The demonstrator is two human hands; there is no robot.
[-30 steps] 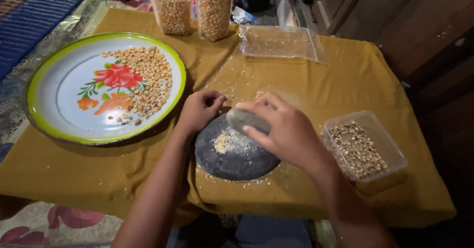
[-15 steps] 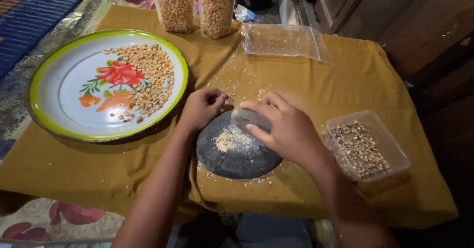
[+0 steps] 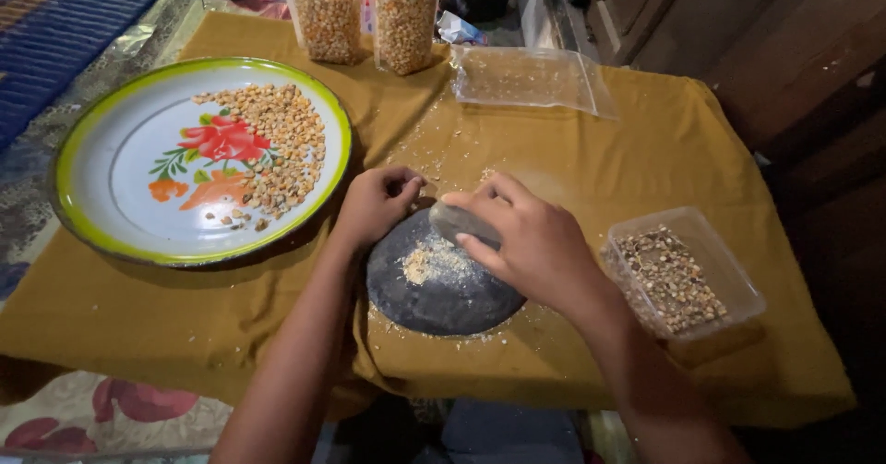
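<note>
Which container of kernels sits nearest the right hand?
The clear plastic tub, just beside the right hand; the flowered plate and two bags lie farther off.

- Light warm, moderate; brightest on the enamel plate (image 3: pixel 120 187) and the cloth beside it.
- Right of the plate, light falls off; far right corner nearly black.
- Soft glare on the plate's white centre.
- Focus fair; wide-angle stretch at the edges.
</note>
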